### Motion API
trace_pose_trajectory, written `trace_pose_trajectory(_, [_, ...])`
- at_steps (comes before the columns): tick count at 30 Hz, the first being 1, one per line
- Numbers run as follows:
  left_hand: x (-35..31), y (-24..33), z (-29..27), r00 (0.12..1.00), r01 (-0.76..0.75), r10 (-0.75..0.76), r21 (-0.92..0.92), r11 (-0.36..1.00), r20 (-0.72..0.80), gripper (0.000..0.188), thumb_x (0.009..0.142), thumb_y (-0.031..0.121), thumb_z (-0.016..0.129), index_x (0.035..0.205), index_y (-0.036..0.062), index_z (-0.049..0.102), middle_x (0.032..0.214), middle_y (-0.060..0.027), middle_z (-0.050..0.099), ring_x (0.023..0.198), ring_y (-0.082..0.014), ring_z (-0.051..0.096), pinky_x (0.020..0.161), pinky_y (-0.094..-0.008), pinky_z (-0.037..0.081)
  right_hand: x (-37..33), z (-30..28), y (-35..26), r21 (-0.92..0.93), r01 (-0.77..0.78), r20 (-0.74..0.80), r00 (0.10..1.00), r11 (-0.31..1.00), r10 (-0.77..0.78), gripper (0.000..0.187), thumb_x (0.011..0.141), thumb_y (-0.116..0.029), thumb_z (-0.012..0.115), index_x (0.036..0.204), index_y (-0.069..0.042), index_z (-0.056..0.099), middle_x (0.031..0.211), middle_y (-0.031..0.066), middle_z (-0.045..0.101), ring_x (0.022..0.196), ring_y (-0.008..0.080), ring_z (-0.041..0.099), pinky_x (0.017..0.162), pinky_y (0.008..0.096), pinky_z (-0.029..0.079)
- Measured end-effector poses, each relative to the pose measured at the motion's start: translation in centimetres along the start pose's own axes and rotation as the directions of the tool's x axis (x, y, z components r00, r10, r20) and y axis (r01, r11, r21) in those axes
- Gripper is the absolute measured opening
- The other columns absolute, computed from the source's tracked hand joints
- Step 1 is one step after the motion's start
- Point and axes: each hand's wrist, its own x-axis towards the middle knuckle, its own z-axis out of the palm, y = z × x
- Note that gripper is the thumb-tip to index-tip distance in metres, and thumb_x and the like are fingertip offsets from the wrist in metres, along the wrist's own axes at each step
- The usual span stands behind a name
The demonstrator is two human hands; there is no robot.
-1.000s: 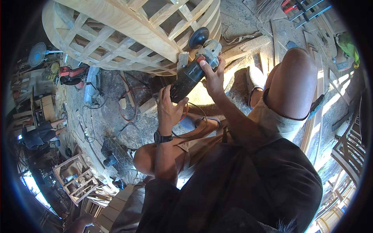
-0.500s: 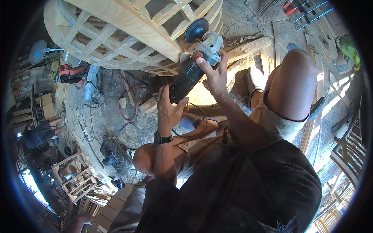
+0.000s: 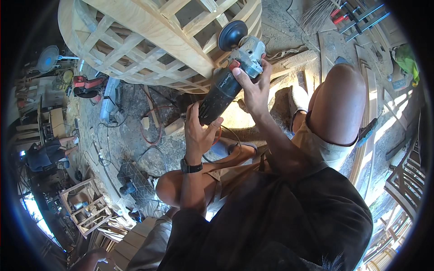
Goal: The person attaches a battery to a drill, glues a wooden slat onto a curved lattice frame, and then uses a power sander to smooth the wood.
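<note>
Both my hands hold an angle grinder (image 3: 221, 91) with a dark body, a grey metal head and a round black pad (image 3: 232, 35). My left hand (image 3: 199, 135), a watch on its wrist, is wrapped round the rear end of the body. My right hand (image 3: 257, 88) grips near the head, its thumb lying beside the red switch. The pad is raised at the edge of a curved wooden lattice frame (image 3: 149, 29); whether the two touch I cannot tell. A cord hangs from the tool's rear toward my legs.
Beyond my left knee, a red miter saw (image 3: 86, 86) and cables lie on the dusty floor. Wood planks (image 3: 289, 63) and bar clamps (image 3: 361, 22) are at the far right. A small wooden frame (image 3: 86, 205) stands at the lower left, near another person's arm (image 3: 88, 261).
The grinder and both hands have shifted slightly to the right in the picture. The lattice frame has shifted a little the same way. My grip looks unchanged.
</note>
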Motion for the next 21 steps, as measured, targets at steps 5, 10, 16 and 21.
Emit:
trace_pose_trajectory(5, [0.4, 1.2, -0.7, 1.0, -0.002, 0.0, -0.07, 0.998, -0.022, 0.07, 0.083, 0.045, 0.076, 0.126, -0.0047, 0.05, 0.116, -0.0228, 0.054, 0.105, -0.0389, 0.057, 0.09, -0.0473, 0.046, 0.4, 0.7, -2.0, 0.035, 0.012, 0.027, 1.0, 0.999, -0.013, 0.075, 0.085, -0.013, 0.078, 0.131, 0.005, 0.023, 0.117, 0.0189, 0.056, 0.11, 0.0225, 0.06, 0.099, 0.038, 0.048])
trace_pose_trajectory(10, [0.2, 1.5, 0.1, 1.0, 0.008, -0.007, -0.117, 0.993, 0.007, 0.068, 0.085, 0.044, 0.075, 0.126, -0.0043, 0.05, 0.114, -0.0217, 0.055, 0.103, -0.0362, 0.058, 0.089, -0.0445, 0.046, 0.6, 0.9, -3.1, -0.128, 0.042, 0.047, 0.998, 0.991, -0.036, 0.075, 0.085, -0.011, 0.077, 0.134, 0.005, 0.023, 0.119, 0.0199, 0.054, 0.11, 0.0234, 0.06, 0.097, 0.038, 0.05])
trace_pose_trajectory(16, [-0.1, 3.1, 4.0, 0.997, -0.038, 0.026, -0.175, 0.984, -0.071, 0.062, 0.088, 0.034, 0.074, 0.129, -0.0036, 0.048, 0.11, -0.0198, 0.056, 0.101, -0.0326, 0.058, 0.088, -0.0418, 0.046, 1.7, -2.1, -2.3, 0.03, 0.067, 0.103, 0.992, 0.997, -0.069, 0.076, 0.085, -0.017, 0.072, 0.142, -0.002, 0.023, 0.119, 0.0188, 0.057, 0.102, 0.0286, 0.065, 0.092, 0.0389, 0.053])
trace_pose_trajectory(21, [1.4, 4.7, 7.0, 0.979, -0.051, 0.112, -0.331, 0.942, 0.168, 0.072, 0.091, 0.04, 0.068, 0.138, -0.0072, 0.039, 0.13, -0.0301, 0.052, 0.122, -0.0435, 0.053, 0.101, -0.0461, 0.043, 3.0, -4.8, -5.3, -0.376, 0.197, 0.073, 0.98, 0.905, -0.184, 0.091, 0.074, -0.017, 0.084, 0.141, -0.001, 0.024, 0.125, 0.0162, 0.045, 0.113, 0.0239, 0.052, 0.098, 0.0374, 0.045])
